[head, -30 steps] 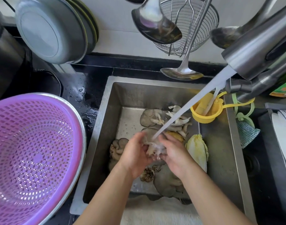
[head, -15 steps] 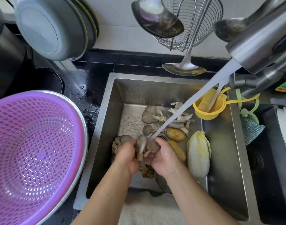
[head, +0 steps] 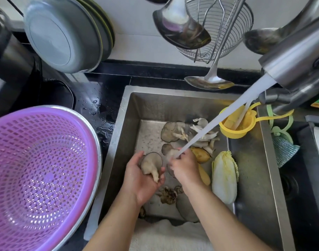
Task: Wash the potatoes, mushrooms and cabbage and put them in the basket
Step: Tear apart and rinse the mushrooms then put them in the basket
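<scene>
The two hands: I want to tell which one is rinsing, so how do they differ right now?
The left hand lies palm up, cradling a grey mushroom beside the stream; the right hand is back up, directly under the water stream, with whatever it grips hidden. The left is nearer the purple basket. Both are over the sink.

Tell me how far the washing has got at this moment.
Done: nothing, the purple basket holds no produce. In hand: the left hand holds a mushroom while the right hand rinses another under the stream. Left: more mushrooms, the potatoes and the cabbage lie in the sink.
</scene>
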`<move>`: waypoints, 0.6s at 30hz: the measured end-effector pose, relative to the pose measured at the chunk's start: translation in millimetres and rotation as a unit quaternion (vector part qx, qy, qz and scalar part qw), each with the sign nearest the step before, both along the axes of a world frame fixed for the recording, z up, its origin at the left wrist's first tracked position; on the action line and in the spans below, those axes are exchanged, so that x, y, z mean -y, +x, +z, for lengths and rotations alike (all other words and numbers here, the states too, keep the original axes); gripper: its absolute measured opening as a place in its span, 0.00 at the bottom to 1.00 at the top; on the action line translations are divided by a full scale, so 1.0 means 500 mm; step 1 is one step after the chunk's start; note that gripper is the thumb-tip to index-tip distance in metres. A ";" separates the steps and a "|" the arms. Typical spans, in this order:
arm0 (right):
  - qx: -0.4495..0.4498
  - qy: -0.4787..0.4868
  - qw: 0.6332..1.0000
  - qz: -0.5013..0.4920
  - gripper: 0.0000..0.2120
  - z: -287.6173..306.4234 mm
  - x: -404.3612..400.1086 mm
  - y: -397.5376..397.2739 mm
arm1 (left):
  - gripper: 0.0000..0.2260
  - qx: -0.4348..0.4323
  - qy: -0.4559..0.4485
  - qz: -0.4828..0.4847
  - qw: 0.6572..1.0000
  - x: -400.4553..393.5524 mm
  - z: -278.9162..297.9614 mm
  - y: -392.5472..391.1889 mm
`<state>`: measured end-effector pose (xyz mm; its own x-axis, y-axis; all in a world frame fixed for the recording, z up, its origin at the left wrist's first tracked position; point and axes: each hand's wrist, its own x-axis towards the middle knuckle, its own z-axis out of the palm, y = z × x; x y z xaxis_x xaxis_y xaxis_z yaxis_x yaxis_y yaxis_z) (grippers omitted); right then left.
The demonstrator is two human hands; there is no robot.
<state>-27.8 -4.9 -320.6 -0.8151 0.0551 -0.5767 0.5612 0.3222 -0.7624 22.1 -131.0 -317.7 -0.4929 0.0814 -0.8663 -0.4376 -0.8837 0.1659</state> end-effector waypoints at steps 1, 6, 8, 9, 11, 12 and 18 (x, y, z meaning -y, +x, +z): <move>-0.015 0.034 0.999 0.019 0.08 0.002 0.006 0.005 | 0.27 0.003 -0.019 -0.016 1.000 -0.012 0.003 -0.007; 0.014 0.078 0.974 0.210 0.19 0.017 0.033 0.045 | 0.17 0.019 -0.052 -0.091 0.994 -0.076 0.004 -0.042; 0.030 -0.021 0.987 0.156 0.20 0.024 0.000 0.039 | 0.16 0.045 -0.096 -0.085 0.991 -0.085 -0.013 -0.061; 0.042 -0.050 0.992 0.106 0.19 0.028 -0.026 0.031 | 0.16 0.054 -0.113 -0.083 0.989 -0.087 -0.017 -0.073; 0.044 -0.034 0.998 0.039 0.17 0.029 -0.086 0.017 | 0.13 0.073 -0.136 -0.077 0.985 -0.084 -0.031 -0.102; 0.045 -0.014 0.998 0.029 0.15 0.027 -0.113 0.016 | 0.11 0.069 -0.139 -0.078 0.985 -0.079 -0.043 -0.119; 0.114 0.034 0.992 0.029 0.12 -0.010 -0.204 0.041 | 0.09 0.020 -0.181 -0.068 0.981 -0.058 -0.047 -0.244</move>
